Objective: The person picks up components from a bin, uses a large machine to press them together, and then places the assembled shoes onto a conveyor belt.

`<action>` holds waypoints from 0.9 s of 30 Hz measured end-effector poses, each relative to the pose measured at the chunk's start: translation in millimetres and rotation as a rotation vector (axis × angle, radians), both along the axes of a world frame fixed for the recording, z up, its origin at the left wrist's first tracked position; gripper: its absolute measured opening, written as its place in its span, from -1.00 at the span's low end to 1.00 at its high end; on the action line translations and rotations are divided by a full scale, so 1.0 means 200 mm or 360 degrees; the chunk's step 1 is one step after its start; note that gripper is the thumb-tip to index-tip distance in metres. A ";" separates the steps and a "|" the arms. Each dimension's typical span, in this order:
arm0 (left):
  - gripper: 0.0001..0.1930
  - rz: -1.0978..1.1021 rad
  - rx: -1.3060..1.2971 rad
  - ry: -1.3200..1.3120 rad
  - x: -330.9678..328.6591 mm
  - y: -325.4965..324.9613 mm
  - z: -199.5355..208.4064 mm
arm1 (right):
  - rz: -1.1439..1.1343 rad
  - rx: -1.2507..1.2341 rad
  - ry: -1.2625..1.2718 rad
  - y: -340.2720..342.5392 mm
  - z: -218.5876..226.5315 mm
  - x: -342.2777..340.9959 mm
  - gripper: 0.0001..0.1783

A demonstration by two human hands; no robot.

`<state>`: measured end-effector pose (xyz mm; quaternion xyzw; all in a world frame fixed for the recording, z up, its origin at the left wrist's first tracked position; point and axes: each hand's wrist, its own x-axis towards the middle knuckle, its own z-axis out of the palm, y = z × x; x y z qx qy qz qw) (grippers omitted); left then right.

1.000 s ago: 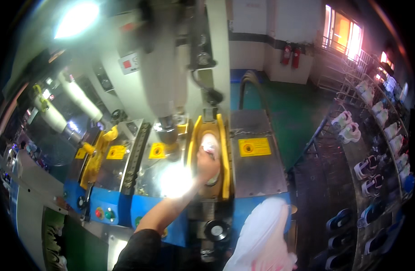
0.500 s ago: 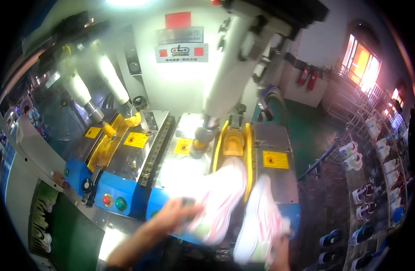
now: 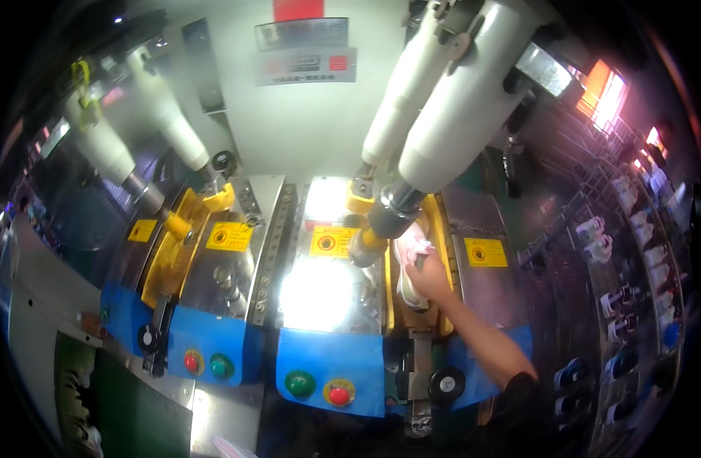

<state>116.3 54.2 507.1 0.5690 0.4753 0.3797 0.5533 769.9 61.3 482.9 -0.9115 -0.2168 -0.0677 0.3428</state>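
Note:
A white and pink sneaker (image 3: 408,256) sits sole down in the yellow cradle (image 3: 444,252) of the right press station. My right hand (image 3: 431,279) grips it around the collar, the fingers partly hidden behind the shoe. Just above its front part hang the press heads: a metal head with a yellow tip (image 3: 369,238) and a yellow pad (image 3: 360,200) behind it, covering some of the toe. At the lower edge a sliver of another pale pink and white shoe (image 3: 233,448) shows. My left hand is out of view.
On the left, a second station has a yellow cradle (image 3: 167,263) under two white cylinders. Green (image 3: 299,383) and red (image 3: 339,394) buttons line the blue front. A black knob (image 3: 447,385) juts out below the right cradle. Racks of shoes (image 3: 618,301) stand at right.
One sneaker has gone from my hands into the right cradle, with my right hand on it. The left hand has left the view. The view has shifted, and the right press cylinders appear lower.

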 end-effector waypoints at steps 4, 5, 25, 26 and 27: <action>-0.54 0.0099 -0.0685 -0.0292 0.03 0.03 -0.01 | -0.0059 0.0136 -0.0138 -0.03 -0.01 -0.06 -0.44; -0.55 0.0265 -0.0930 -0.0385 0.13 0.07 0.07 | -0.0153 0.0104 -0.0189 -0.01 0.04 -0.11 -0.45; -0.57 -0.0172 -0.1329 0.0036 0.00 0.46 -0.25 | 0.1208 -0.0501 -0.0497 0.53 0.19 -1.54 -0.25; -0.56 -0.0046 -0.1345 0.0058 0.06 0.47 -0.13 | 0.1182 -0.0472 -0.0478 0.54 0.15 -1.56 -0.25; -0.55 0.0078 -0.1363 -0.0005 0.13 0.46 -0.07 | 0.1229 -0.0532 -0.0460 0.55 0.19 -1.54 -0.29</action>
